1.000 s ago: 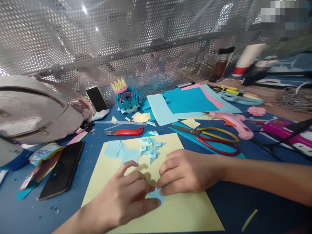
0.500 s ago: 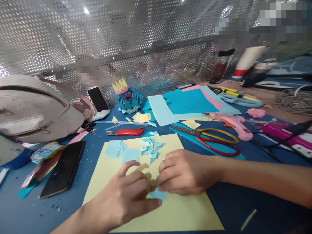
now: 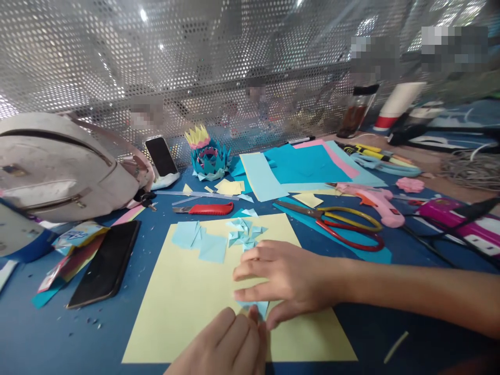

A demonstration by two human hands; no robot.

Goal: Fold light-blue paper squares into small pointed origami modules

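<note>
A small piece of light blue paper lies on the large pale yellow sheet, partly hidden under both hands. My left hand is closed, fingers curled, with its fingertips on the near edge of this piece. My right hand rests flat over the far part, its fingers stretched and apart, the thumb beside the paper's right edge. Just beyond it sit several folded light blue pieces in a small cluster. Flat light blue squares lie to their left on the same sheet.
Behind the sheet lie a red utility knife and scissors with yellow and red handles. A pink glue gun is at the right. Dark phone and backpack occupy the left. A folded blue paper flower stands farther back.
My left hand has moved nearer and curled its fingers closed at the paper's near edge. My right hand has opened from a closed grip and spread over the paper. The view has shifted slightly.
</note>
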